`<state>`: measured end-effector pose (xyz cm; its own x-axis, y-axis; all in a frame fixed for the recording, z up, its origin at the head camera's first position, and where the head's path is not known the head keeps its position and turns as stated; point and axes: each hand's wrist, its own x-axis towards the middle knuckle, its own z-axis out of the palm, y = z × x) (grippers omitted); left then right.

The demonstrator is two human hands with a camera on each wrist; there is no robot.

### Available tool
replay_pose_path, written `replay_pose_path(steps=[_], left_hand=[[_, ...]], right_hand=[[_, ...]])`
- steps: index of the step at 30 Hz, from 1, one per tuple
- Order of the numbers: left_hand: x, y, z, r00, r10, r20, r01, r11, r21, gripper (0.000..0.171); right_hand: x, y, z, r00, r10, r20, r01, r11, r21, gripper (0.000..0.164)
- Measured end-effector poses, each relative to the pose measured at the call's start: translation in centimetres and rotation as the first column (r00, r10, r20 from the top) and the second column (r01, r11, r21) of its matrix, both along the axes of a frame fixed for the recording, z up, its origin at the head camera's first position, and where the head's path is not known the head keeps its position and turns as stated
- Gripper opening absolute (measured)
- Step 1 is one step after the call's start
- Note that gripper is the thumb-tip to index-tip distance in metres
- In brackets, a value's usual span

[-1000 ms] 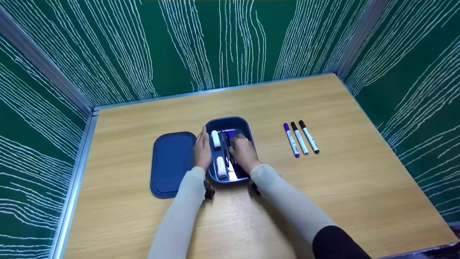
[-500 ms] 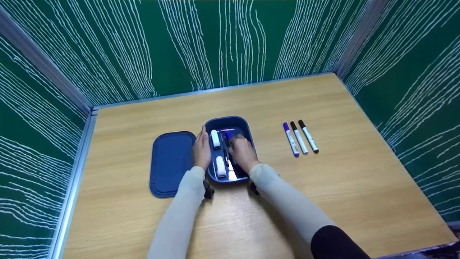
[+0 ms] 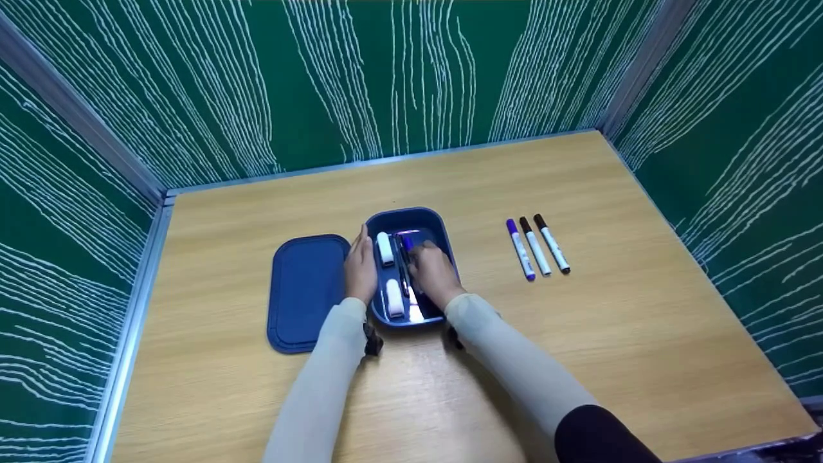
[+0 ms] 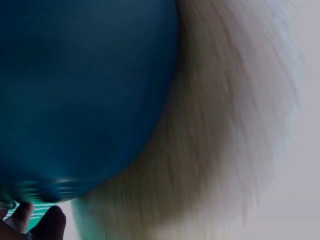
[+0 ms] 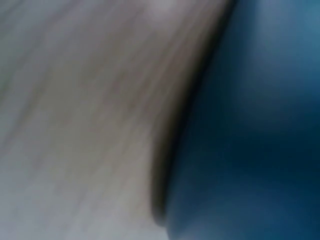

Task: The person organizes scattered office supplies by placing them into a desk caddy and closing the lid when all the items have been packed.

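Note:
In the head view a dark blue open box [image 3: 443, 225] stands on the table. My left hand [image 3: 361, 270] lies with straight fingers along its left wall. The right hand [image 3: 435, 271] reaches inside, fingers curled around a marker whose purple cap [image 3: 407, 242] pokes out; the hand hides the rest. Just left of that cap lie slim dark pens [image 3: 403, 267]. Two small white rounded items, one farther back [image 3: 384, 247] and one nearer [image 3: 394, 296], sit along the box's left side. The wrist views mostly show the box's outer wall [image 4: 85, 95].
A matching blue lid [image 3: 305, 292] lies flat to the left, partly behind the left hand. Right of the box rest three white markers, one purple-capped [image 3: 521, 249] and two dark-capped [image 3: 535, 246]. Green panels [image 3: 437, 77] with white lines border the wooden table [image 3: 643, 308].
The purple cap in the right hand has shifted slightly left, closer to the dark pens. The left hand, box, lid and loose markers stay put.

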<state>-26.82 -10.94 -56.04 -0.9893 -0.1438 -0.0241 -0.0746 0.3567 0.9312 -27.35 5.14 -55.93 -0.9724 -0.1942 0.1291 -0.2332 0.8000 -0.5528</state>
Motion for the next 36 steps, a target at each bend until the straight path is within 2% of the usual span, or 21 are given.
replay_pose_path(steps=[3, 13, 23, 30, 36], left_hand=[[0.0, -0.06, 0.0, 1.0, 0.002, 0.005, -0.002, 1.0, -0.01, 0.053], [-0.12, -0.11, 0.02, 1.0, 0.002, 0.024, -0.002, 1.0, 0.008, 0.052], [-0.22, -0.07, 0.07, 1.0, 0.013, -0.012, -0.013, 1.0, 0.02, 0.053], [-0.28, -0.07, -0.02, 1.0, 0.017, -0.024, -0.017, 1.0, -0.006, 0.053], [-0.17, 0.02, -0.01, 1.0, 0.019, 0.003, -0.019, 1.0, -0.007, 0.051]], right_hand=[[0.06, -0.02, -0.02, 0.999, 0.013, -0.041, -0.012, 1.0, 0.011, 0.009], [0.09, -0.01, 0.15, 0.999, 0.012, -0.039, -0.011, 1.0, 0.021, 0.013], [-0.05, -0.11, 0.05, 0.998, 0.012, -0.068, -0.009, 0.999, 0.04, 0.011], [0.09, -0.12, -0.12, 0.996, 0.016, -0.087, -0.014, 1.0, 0.025, 0.014], [0.09, -0.08, -0.28, 0.995, 0.024, -0.1, -0.023, 1.0, 0.013, 0.009]])
